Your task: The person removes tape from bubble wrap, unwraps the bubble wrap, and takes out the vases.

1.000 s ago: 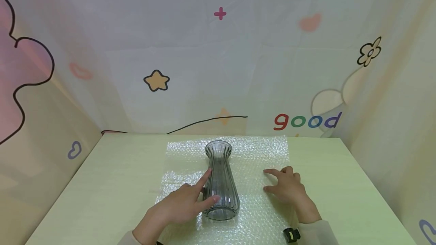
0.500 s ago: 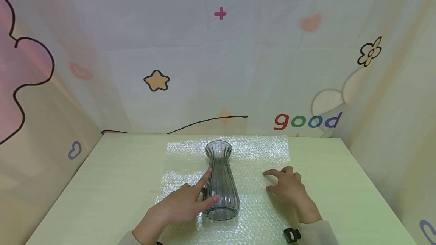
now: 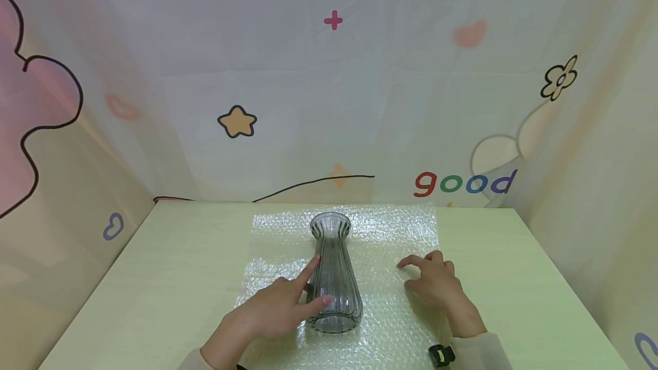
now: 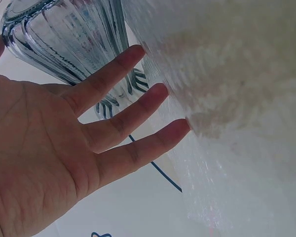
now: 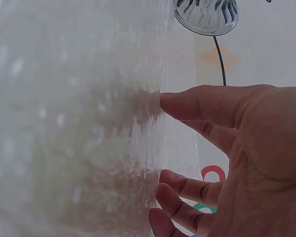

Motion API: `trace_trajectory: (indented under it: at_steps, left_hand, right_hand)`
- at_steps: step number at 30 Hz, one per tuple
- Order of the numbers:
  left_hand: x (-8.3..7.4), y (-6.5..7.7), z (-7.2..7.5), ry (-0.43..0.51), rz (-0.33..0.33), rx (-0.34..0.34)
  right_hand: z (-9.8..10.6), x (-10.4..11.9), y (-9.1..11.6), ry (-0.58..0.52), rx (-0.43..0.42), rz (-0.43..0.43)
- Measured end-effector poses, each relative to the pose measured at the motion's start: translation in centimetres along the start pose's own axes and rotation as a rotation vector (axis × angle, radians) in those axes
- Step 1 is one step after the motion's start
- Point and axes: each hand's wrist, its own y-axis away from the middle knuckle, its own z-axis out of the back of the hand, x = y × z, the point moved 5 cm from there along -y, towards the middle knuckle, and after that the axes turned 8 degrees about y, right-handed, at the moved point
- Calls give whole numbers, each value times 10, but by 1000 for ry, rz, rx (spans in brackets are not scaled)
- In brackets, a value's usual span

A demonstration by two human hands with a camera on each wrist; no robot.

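A ribbed, smoky-grey glass vase (image 3: 335,278) lies on its side on a sheet of bubble wrap (image 3: 382,296), its flared mouth pointing away and its base nearest me. My left hand (image 3: 275,307) rests against the vase's left side, index finger along the glass and thumb over the lower body. In the left wrist view, three straight fingers (image 4: 126,148) of that hand reach the bubble wrap beside the vase (image 4: 69,37). Right of the vase, my right hand (image 3: 437,281) touches the wrap with spread, slightly bent fingers; its thumb (image 5: 202,103) meets the sheet in the right wrist view.
A pale wooden table (image 3: 169,278) carries the bubble wrap, which reaches almost to the back edge. A printed cloth backdrop (image 3: 288,84) stands behind and at both sides. A dark band with a small device (image 3: 441,354) sits at the right wrist.
The right index fingertip has drawn slightly toward me and the right thumb slightly to the right, narrowing the space between them. The left hand and vase stay put.
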Motion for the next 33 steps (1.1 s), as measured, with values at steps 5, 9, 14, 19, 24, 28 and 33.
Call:
trace_trajectory:
  at_steps: [5,9,14,19,24,28,33]
  left_hand:
    - [1,0,0,-1,1,0]
    - [2,-1,-1,-6,3,-1]
    - [3,-2,-2,-2,7,-3]
    - [3,-1,-2,2,10,-1]
    - [3,-2,-2,1,8,1]
    - [2,-2,-2,-9,0,0]
    - [2,-1,-2,-9,0,-2]
  right_hand:
    - [0,0,-1,-5,3,-7]
    - [0,-1,-1,-3,-1,-8]
    - [0,0,-1,5,-3,-6]
    - [0,0,-1,12,-3,-8]
    - [0,0,-1,5,-1,-11]
    - [0,-1,-1,-2,1,-15]
    - [-1,-2,-2,-10,8,-18]
